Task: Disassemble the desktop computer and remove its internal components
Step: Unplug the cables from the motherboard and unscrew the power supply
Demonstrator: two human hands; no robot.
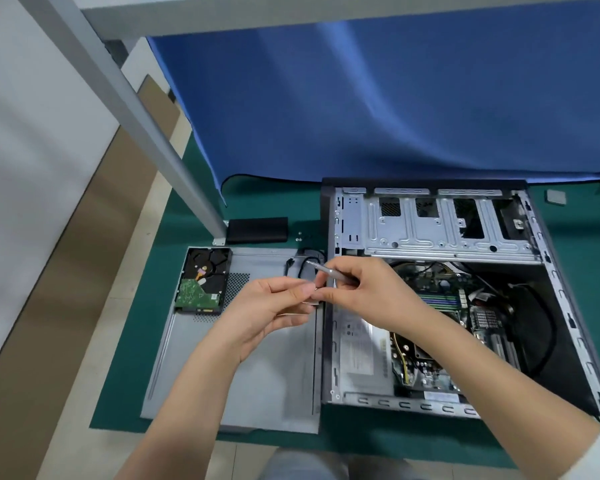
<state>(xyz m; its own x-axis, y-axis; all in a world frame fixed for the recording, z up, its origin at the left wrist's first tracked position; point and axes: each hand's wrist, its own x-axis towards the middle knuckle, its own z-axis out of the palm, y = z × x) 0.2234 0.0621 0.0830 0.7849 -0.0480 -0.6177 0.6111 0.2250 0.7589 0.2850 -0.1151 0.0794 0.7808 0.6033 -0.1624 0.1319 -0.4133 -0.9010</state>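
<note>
The computer case (pixel 465 289) lies on its side in the right half of the frame, open toward us, on a green mat (pixel 257 209). Its shell is black, the inner frame bare grey metal. A drive cage (pixel 440 225) with punched holes runs across its top part, its bays vacant. Below it sits the green circuit board (pixel 440 299), with black cables looping over it at the right, and a grey power box (pixel 362 355) with a label at the lower left of the case.

Left of the case, the grey side panel (pixel 243 368) lies flat on the mat. A hard drive (pixel 203 280) rests on its upper left corner, green board facing up.

Both hands meet in the middle of the frame, above the panel's right edge. The right hand (pixel 361 296) grips a slim silver screwdriver (pixel 328 270), tip pointing up and left. The left hand (pixel 271 306) has curled fingers pinching something small against the right hand's fingertips; what it is I cannot tell.

A black box (pixel 257 229) lies at the foot of a grey post (pixel 153 133), upper left of the panel.
</note>
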